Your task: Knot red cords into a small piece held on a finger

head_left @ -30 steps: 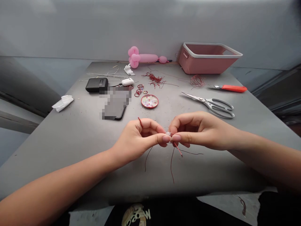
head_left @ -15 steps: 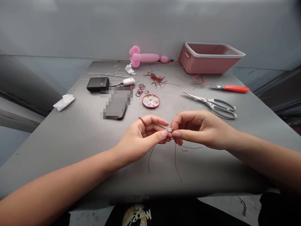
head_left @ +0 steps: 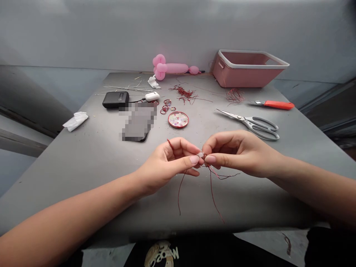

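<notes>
My left hand (head_left: 169,163) and my right hand (head_left: 239,152) meet above the middle of the grey table (head_left: 83,159), each pinching. Between their fingertips sits a small pale bead (head_left: 200,154) on thin red wire (head_left: 213,193). Loose wire ends hang down and trail toward the table's near edge. A short red wire end sticks up behind my left index finger.
Behind my hands lie a round red dish of beads (head_left: 178,119), red wire rings (head_left: 166,106), a phone (head_left: 137,122), a black power bank (head_left: 115,99), scissors (head_left: 254,122), an orange-handled tool (head_left: 275,105), a pink tub (head_left: 249,68), a pink balloon (head_left: 170,68) and a crumpled tissue (head_left: 75,121).
Both hands have shifted slightly to the right while keeping their pinch on the bead. The dangling wire ends now hang lower and swing further right.
</notes>
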The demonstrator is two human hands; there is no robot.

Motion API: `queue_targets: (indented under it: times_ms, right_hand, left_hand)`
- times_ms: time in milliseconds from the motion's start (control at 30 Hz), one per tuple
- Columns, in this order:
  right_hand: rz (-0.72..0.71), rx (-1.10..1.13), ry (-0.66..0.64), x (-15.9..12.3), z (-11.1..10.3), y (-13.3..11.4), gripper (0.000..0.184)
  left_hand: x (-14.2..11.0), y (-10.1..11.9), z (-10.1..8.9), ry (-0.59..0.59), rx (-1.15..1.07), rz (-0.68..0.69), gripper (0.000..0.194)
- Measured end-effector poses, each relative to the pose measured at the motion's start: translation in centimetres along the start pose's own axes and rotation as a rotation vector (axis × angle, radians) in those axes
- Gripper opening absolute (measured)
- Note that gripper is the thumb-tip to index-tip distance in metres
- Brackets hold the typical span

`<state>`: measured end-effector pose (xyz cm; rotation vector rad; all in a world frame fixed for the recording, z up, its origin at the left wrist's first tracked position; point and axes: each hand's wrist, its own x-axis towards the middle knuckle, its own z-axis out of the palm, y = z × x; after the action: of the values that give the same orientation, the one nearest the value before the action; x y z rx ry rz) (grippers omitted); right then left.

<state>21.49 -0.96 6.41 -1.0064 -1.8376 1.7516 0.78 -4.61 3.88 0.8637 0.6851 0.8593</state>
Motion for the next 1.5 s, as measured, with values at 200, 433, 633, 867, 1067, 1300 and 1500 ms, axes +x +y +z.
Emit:
queue_targets:
  times_ms: [200,433,633,867,1067,1300,1500]
  right_hand:
    - [-0.026,-0.173,0.059,-0.4,0.3,-0.2,0.020]
    - [-0.269,-0.509,0.127,-0.5,1.5,0.4,0.005]
    - [-0.375,-0.717,0.289,-1.2,2.4,1.6,0.018]
    - [-0.090,0.102,0.020,0.0,1.0,1.1,0.013]
    - [0.074,0.352,-0.149,1.5,0.0,1.3,0.014]
    - [0.058,0.204,-0.142,1.4,-0.2,1.3,0.024]
    - [0.029,0.018,-0.044,0.9,0.1,1.2,0.021]
  left_hand:
    - [0.3,-0.5,-0.2,-0.002,0.069,0.035,0.016]
    - [0.2,-1.6,-0.4,-0.015,0.261,0.161,0.015]
    - [-0.2,-1.8,-0.3,-0.002,0.451,0.225,0.011]
    - [-0.5,-1.4,0.4,0.101,0.344,0.270,0.016]
    - [-0.1,-0.8,0.5,0.139,0.280,0.196,0.016]
    - [0.1,-0.6,0.4,0.120,0.176,0.163,0.015]
    - [0.4,-0.6,0.2,0.120,0.091,0.029,0.017]
